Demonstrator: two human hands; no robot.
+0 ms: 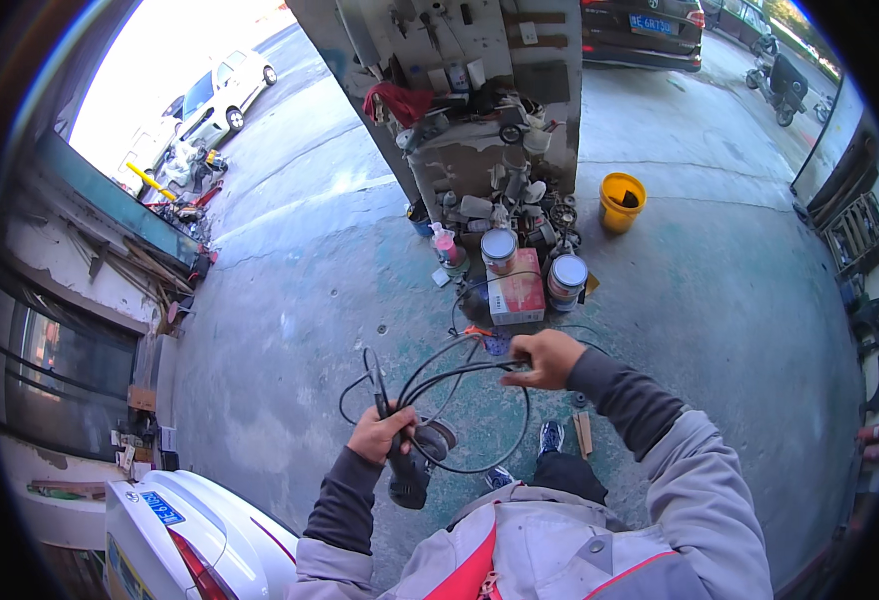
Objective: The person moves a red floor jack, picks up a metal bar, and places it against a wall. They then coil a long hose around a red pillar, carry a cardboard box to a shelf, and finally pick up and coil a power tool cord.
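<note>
Loops of a black power cord (470, 467) hang between my two hands, in front of my body. My left hand (383, 434) is closed around the cord at the tail of a dark hand-held power tool (408, 484). That tool hangs below the hand, with a round, brownish disc-like head beside it; its exact kind is hard to make out. To the right, my right hand (547, 359) is closed with the cord's loops pinched between thumb and fingers. A further stretch of cord runs away toward the boxes and cans on the floor.
Ahead stand a red-and-white carton (516, 290) with a paint can (499, 248) on it, another can (567, 279) and a pink-liquid pump bottle (443, 243). A yellow bucket (621, 203) is farther right. Cluttered pillar shelves rise behind; a white car (199, 530) stands near left.
</note>
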